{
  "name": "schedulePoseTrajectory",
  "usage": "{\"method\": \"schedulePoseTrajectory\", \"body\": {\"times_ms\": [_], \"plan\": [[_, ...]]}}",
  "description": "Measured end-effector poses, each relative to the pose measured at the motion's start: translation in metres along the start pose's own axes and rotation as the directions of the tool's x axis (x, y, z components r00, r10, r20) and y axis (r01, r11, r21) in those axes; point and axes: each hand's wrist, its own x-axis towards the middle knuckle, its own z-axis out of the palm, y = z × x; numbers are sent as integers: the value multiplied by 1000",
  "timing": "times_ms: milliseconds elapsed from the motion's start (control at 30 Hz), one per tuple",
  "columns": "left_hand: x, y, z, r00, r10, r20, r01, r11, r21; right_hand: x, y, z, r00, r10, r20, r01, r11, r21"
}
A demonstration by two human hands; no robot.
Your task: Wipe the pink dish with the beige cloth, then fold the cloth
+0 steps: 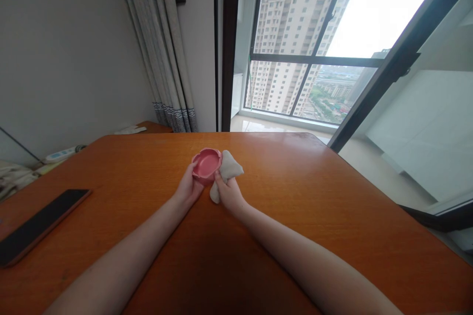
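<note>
A small pink bowl (207,161) with a wavy rim is held tilted over the middle of the table, its hollow facing me. My left hand (189,186) grips it from the left, thumb at the rim and fingers beneath. A pale grey cloth (229,165) is bunched in my right hand (228,194), which presses it against the bowl's right side. The right thumb lies near the bowl's lower right rim. Part of the cloth hangs below that hand, and its other fingers are hidden behind the cloth.
The brown wooden table (314,197) spreads around both arms. A dark phone-like slab (40,224) lies at the left. Past the left edge are a white power strip (61,154) and some fabric (15,177). A curtain (162,49) and a large window (295,59) stand beyond.
</note>
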Motion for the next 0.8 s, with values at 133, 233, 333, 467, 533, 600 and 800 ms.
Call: {"method": "schedulePoseTrajectory", "body": {"times_ms": [133,233,333,467,533,600,800], "plan": [[-4,-3,2,995,-74,74,74,997,4,5,-3,-3,993,108,-40,-100,982,162],[-8,-7,2,973,-152,175,137,986,93,16,-8,-17,993,78,-93,-60,981,186],[-12,-6,2,954,-196,228,158,972,176,28,-8,-32,992,76,-102,-61,988,142],[-13,-4,1,946,-246,212,198,954,226,36,-4,-44,985,168,-31,-166,984,70],[-12,-6,1,962,-220,164,180,957,228,35,-3,-44,975,219,-26,-217,974,68],[-11,-9,2,984,-144,107,120,972,204,32,-4,-39,972,232,-38,-228,970,88],[-10,-16,5,998,28,61,-36,991,129,14,-7,-16,984,138,-109,-121,982,148]]}}
